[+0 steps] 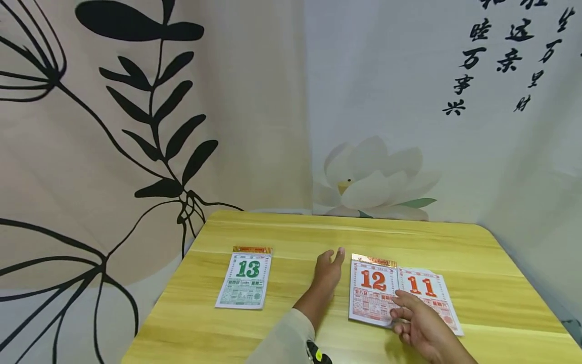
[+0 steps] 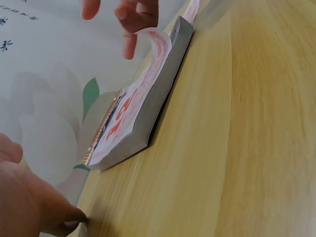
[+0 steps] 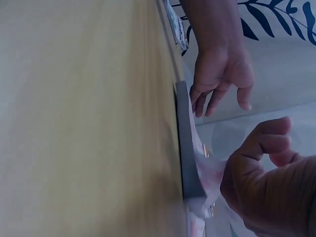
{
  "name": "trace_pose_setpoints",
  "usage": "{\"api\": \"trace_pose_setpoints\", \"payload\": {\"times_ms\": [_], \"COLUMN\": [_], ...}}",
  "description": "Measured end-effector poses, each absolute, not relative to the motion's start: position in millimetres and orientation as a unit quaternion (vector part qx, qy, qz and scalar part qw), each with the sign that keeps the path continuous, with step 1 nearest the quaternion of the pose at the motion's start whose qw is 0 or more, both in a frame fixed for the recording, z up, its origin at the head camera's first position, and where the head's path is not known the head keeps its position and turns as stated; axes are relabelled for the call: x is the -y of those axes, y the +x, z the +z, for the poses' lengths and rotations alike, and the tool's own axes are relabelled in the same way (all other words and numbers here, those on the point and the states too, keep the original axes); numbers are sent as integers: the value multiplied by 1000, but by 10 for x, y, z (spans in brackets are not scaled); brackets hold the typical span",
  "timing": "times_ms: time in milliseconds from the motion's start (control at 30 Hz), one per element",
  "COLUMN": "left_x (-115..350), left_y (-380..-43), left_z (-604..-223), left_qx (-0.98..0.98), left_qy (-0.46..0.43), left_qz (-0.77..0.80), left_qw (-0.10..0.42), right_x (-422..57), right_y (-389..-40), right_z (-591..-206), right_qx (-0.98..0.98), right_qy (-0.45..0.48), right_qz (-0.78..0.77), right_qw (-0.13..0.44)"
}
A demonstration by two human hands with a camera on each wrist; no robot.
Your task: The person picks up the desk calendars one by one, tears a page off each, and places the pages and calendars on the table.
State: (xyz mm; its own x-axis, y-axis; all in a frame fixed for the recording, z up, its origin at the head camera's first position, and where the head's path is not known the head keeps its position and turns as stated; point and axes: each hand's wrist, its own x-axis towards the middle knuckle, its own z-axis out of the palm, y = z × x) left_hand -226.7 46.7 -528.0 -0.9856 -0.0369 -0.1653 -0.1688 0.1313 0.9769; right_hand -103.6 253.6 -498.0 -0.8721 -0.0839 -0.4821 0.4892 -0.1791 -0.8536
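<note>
A thick tear-off calendar pad (image 1: 366,308) shows a red 12 under a gold header strip. My right hand (image 1: 420,323) is at its lower right corner, fingers loosely bent. In the left wrist view the top page (image 2: 160,47) curls upward against those fingers, while another fingertip (image 2: 91,9) stands apart from the paper. To the pad's left, my left hand (image 1: 328,273) is held with thumb raised, holding nothing; it lies near the pad's header end in the left wrist view. A calendar page (image 1: 425,275) with a red 11 lies against the pad's right side, partly behind my right hand.
Another calendar pad (image 1: 241,298), with a green 13, lies on the left of the yellow wood-grain table (image 1: 282,227). Behind the table hangs a printed curtain (image 1: 259,126) with plants, a lotus and black characters.
</note>
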Motion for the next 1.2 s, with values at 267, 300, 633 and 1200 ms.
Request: {"api": "trace_pose_setpoints", "payload": {"times_ms": [267, 300, 633, 1200], "left_x": [-308, -290, -45, 391], "left_y": [-2242, -2236, -2244, -2436], "left_z": [-5239, -5235, -5218, -5082], "left_qx": [-743, -742, -742, -748], "left_qy": [-76, -75, -83, -113], "left_qz": [662, 664, 662, 654], "left_qw": [57, 58, 59, 27], "right_x": [-2370, -2352, -2061, -1661], "right_y": [-1141, -1149, -1259, -1452], "right_z": [-4901, -4898, -4855, -4851], "right_qx": [-600, -600, -599, -606], "right_qy": [129, 126, 106, 64], "right_qz": [-759, -759, -764, -755], "right_qw": [219, 219, 218, 244]}}
